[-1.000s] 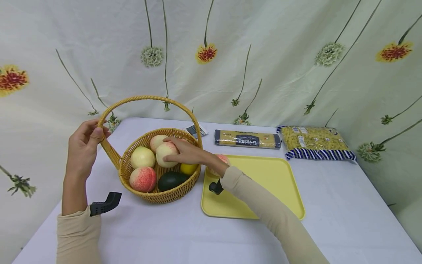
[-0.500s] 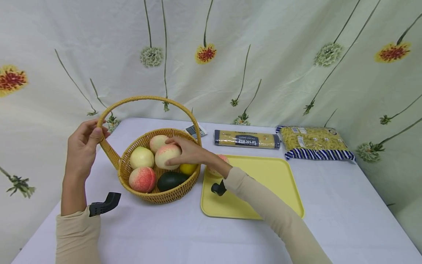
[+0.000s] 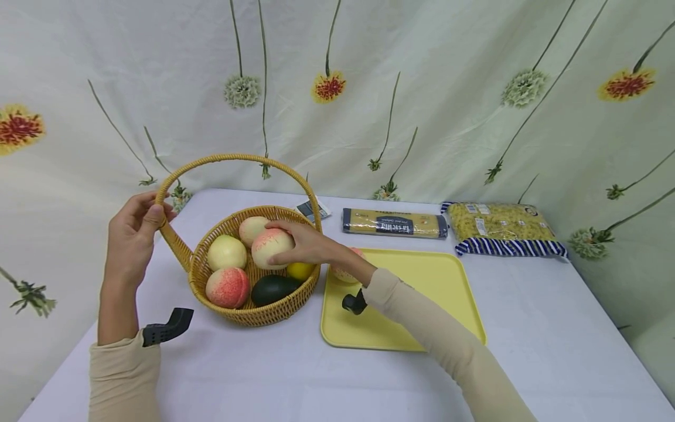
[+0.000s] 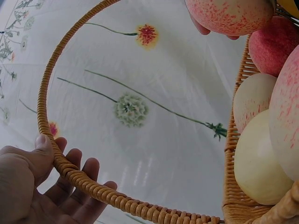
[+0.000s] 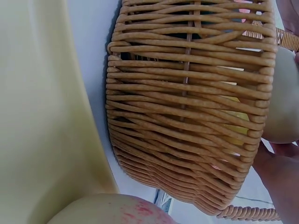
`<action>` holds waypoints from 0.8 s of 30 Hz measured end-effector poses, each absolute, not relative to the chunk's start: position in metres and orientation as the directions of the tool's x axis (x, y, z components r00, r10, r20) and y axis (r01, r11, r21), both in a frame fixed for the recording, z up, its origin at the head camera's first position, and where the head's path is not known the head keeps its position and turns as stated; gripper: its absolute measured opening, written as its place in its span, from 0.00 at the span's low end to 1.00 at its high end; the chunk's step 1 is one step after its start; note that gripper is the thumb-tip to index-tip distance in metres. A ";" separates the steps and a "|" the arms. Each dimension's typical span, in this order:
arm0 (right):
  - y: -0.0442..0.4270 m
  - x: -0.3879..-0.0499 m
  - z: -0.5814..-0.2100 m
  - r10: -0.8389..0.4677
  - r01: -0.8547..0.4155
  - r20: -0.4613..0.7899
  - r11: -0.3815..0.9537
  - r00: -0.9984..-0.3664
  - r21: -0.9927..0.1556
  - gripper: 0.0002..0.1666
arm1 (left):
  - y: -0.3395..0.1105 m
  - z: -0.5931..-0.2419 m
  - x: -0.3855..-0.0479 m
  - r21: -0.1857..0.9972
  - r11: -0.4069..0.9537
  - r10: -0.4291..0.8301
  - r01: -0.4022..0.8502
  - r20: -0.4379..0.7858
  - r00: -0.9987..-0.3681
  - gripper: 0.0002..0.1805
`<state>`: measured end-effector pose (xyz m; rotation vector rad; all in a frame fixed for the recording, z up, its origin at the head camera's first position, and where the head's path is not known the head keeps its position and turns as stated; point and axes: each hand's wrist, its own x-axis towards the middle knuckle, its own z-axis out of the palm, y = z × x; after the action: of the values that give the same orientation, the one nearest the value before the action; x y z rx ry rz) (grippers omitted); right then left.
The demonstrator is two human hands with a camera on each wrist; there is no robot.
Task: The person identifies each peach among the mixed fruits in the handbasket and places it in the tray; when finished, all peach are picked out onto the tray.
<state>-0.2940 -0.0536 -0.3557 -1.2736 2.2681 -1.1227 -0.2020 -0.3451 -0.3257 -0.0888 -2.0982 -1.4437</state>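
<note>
My left hand point(image 3: 130, 231) grips the left side of the wicker basket's handle point(image 3: 237, 157), thumb in front and fingers behind. In the left wrist view the fingers point(image 4: 91, 169) show beyond the handle. With my right hand point(image 3: 306, 243) I hold a pale pink-speckled peach point(image 3: 270, 249) over the inside of the basket point(image 3: 258, 317). Around it in the basket lie another pale peach point(image 3: 252, 228), a pale yellow round fruit point(image 3: 227, 252), a red peach point(image 3: 228, 288), a dark green oval fruit point(image 3: 275, 289) and a yellow fruit point(image 3: 300, 270), partly hidden.
A yellow tray point(image 3: 422, 310) stands right of the basket, with a peach point(image 3: 344, 273) at its far left corner, partly behind my right wrist. Behind the tray lie a spaghetti packet point(image 3: 395, 223), a bag of pasta point(image 3: 508, 225) and a small packet point(image 3: 314, 208).
My right hand has raised the peach slightly and shifted it a little to the right. The left hand has stayed on the handle.
</note>
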 end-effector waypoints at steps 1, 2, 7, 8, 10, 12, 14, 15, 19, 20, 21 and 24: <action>-0.053 -0.294 -0.356 -0.823 -0.579 0.105 0.296 -0.558 -0.760 0.44 | -0.345 -0.326 -0.202 0.833 0.412 -0.265 0.369 0.497 -0.827 0.17; -0.052 -0.293 -0.355 -0.823 -0.580 0.109 0.291 -0.557 -0.761 0.45 | -0.345 -0.326 -0.202 0.833 0.414 -0.265 0.368 0.496 -0.827 0.17; -0.048 -0.290 -0.354 -0.823 -0.557 0.110 0.272 -0.558 -0.784 0.45 | -0.345 -0.327 -0.202 0.826 0.424 -0.263 0.371 0.504 -0.823 0.17; -0.046 -0.289 -0.354 -0.824 -0.549 0.108 0.266 -0.555 -0.792 0.45 | -0.345 -0.327 -0.202 0.826 0.420 -0.260 0.375 0.506 -0.822 0.17; -0.043 -0.288 -0.353 -0.831 -0.538 0.104 0.253 -0.546 -0.804 0.45 | -0.345 -0.327 -0.203 0.830 0.400 -0.257 0.390 0.510 -0.821 0.17; -0.040 -0.288 -0.352 -0.836 -0.529 0.103 0.241 -0.539 -0.814 0.45 | -0.345 -0.327 -0.203 0.827 0.401 -0.254 0.394 0.513 -0.820 0.17; -0.038 -0.287 -0.349 -0.840 -0.535 0.112 0.231 -0.532 -0.813 0.44 | -0.345 -0.326 -0.203 0.825 0.408 -0.254 0.392 0.515 -0.819 0.17; -0.036 -0.287 -0.348 -0.841 -0.542 0.119 0.226 -0.528 -0.809 0.44 | -0.345 -0.326 -0.203 0.824 0.411 -0.255 0.391 0.515 -0.818 0.17; -0.033 -0.284 -0.345 -0.844 -0.563 0.143 0.209 -0.517 -0.800 0.43 | -0.346 -0.326 -0.203 0.819 0.426 -0.257 0.385 0.518 -0.816 0.17; -0.032 -0.283 -0.345 -0.845 -0.567 0.145 0.209 -0.515 -0.797 0.43 | -0.346 -0.327 -0.203 0.820 0.424 -0.258 0.386 0.517 -0.816 0.17; -0.031 -0.282 -0.344 -0.846 -0.571 0.149 0.206 -0.512 -0.795 0.43 | -0.346 -0.327 -0.203 0.820 0.422 -0.259 0.387 0.518 -0.816 0.17; -0.027 -0.279 -0.343 -0.846 -0.578 0.157 0.201 -0.509 -0.791 0.44 | -0.346 -0.327 -0.203 0.822 0.420 -0.259 0.385 0.515 -0.817 0.17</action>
<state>-0.2785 -0.0273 -0.3434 -1.3421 2.1694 -1.2107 -0.2031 -0.3460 -0.3272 -0.1060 -2.0902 -1.4256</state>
